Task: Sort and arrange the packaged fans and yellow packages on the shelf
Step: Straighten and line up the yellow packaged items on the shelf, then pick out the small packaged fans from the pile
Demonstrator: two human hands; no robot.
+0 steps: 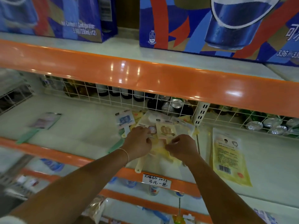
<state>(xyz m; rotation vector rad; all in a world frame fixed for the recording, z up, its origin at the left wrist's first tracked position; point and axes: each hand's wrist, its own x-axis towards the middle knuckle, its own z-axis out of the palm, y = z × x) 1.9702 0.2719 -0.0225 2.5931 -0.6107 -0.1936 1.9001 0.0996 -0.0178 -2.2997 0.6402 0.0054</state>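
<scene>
Both hands (139, 141) (182, 147) over half-hidden packaged fans (165, 131)

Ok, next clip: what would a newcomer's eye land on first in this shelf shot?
Probably the glossy orange shelf edge cutting across the middle, with big blue drink cartons standing on the shelf above it. Below, both hands meet at centre over a jumbled pile of packaged fans: the left hand rests on it, the right hand pinches a wrapper. One yellow package lies apart at right.
</scene>
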